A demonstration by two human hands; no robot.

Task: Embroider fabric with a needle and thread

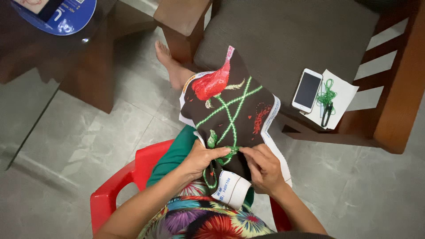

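Hands at work on dark embroidery cloth (230,110), spread over lap and knee above a red plastic chair (117,183). Left hand (201,159) clamped on the cloth's lower edge, thumb on top, fingers tucked under beside a patch of green stitching. Right hand (263,168) just beside it, fingertips pinched together on the fabric at the same green patch; needle, if any, too small to make out. Cloth stitched with crossing green lines (232,110) and a red motif (212,83) near the far end, white border showing along the sides, rolled white end (231,189) resting near the wrists. Wooden seat with grey cushion (283,40) just beyond the cloth, carrying a white phone (307,90) face up, beside it a sheet of white paper (338,99) holding a tangle of green thread (327,94) and small black snips (326,114). Bare foot (170,64) on grey tiled floor (88,132). Dark worktop (26,48) at upper left with a blue round object (62,17) on it.
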